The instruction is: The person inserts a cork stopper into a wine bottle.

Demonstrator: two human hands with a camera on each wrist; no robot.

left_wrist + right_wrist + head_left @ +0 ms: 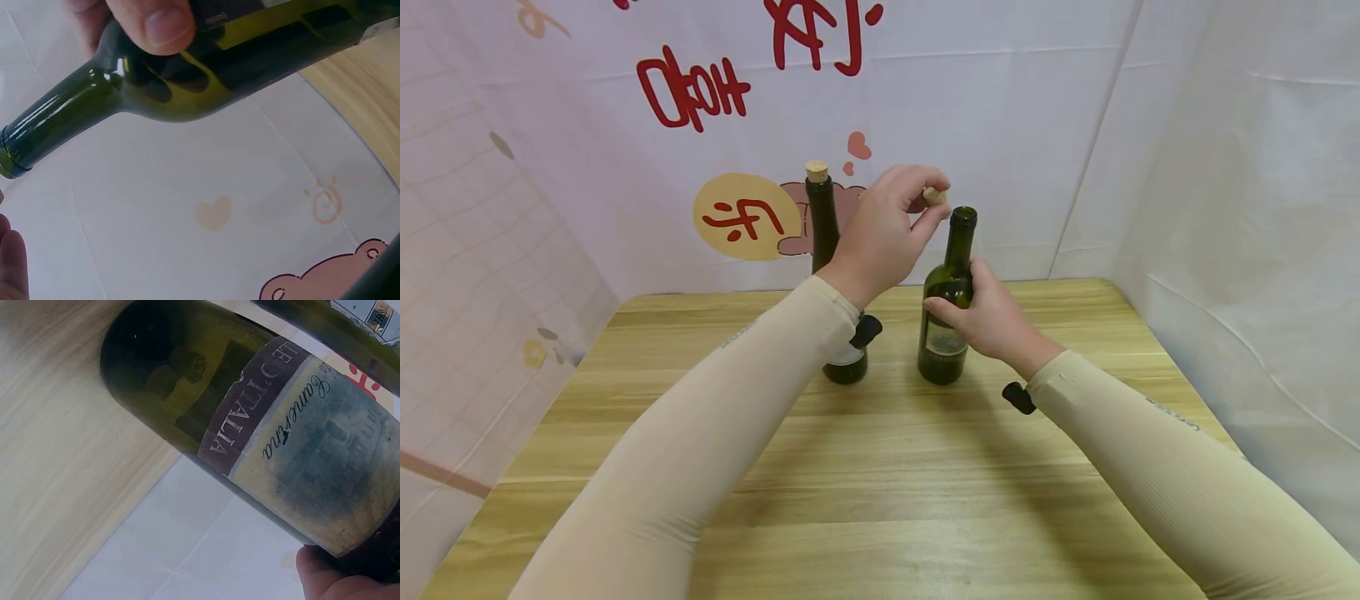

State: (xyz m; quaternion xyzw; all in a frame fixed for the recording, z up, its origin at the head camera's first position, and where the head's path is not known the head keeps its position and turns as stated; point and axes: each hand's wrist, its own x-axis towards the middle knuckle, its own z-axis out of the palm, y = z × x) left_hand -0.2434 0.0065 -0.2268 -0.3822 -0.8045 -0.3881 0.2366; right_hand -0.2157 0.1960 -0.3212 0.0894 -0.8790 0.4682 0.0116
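Note:
A green wine bottle [958, 250] stands upright on the table, its mouth uncovered. My right hand [996, 321] grips this bottle around its upper body, thumb on the near side. My left hand [891, 225] pinches a cork [935, 196] between thumb and fingers, just left of the bottle's mouth and apart from it. Behind the left wrist stands a second dark green bottle [823, 225], with a cork [817, 172] seated in its neck; the forearm hides part of it. In the right wrist view, the gripped bottle's paper label [331, 456] faces the camera.
The wooden table [880, 500] ends at a white printed cloth [1000, 125] hanging behind the bottles. More pale cloth hangs along the left and right sides. A black wrist camera [1018, 398] sits below the right wrist, and another [867, 331] below the left.

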